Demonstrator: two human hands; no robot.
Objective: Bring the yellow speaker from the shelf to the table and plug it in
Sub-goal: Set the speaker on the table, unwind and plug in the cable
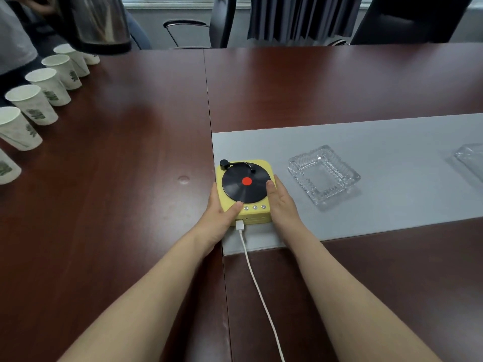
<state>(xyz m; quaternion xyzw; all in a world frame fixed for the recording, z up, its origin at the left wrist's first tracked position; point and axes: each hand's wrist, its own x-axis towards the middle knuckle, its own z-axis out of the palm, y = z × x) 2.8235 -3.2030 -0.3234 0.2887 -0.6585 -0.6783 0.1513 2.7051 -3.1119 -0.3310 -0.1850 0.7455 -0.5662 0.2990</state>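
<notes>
The yellow speaker [257, 212], shaped like a small record player with a black disc and red centre, sits on the left end of a grey mat [379, 142] on the dark wooden table [117, 178]. My left hand [222, 218] grips its left side with the thumb on top. My right hand [281, 202] holds its right side, thumb resting on the disc's edge. A white cable [257, 280] is plugged into the speaker's near face and runs toward me off the bottom of the view.
A clear glass ashtray [324, 173] lies just right of the speaker; another glass dish [470, 158] is at the right edge. Several paper cups [31, 104] line the table's left side, where a person holds a metal kettle [96, 24]. Office chairs [206, 22] stand behind the table.
</notes>
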